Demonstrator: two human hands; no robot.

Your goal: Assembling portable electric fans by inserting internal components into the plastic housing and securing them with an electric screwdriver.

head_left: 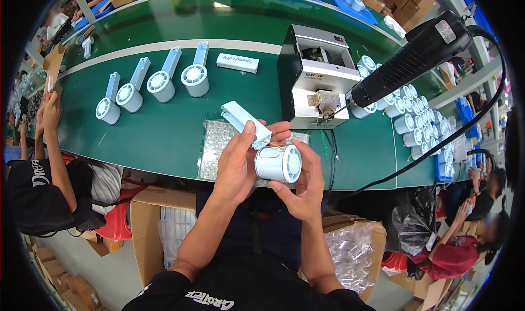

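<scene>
My left hand is closed around a light-blue hollow handle shell, which tilts up and to the left. In my right hand is a round light-blue fan head, its slotted face turned to the right. A short orange wire runs between the two parts, which sit close together. Whether they touch is hidden by my fingers. Beneath my hands a sheet of bubble wrap lies at the bench's near edge.
Several assembled handheld fans stand in a row at left, beside a white box. A screw feeder machine stands ahead right, with a black electric screwdriver hanging over it. Rows of fan heads fill the right. Cardboard boxes flank me below.
</scene>
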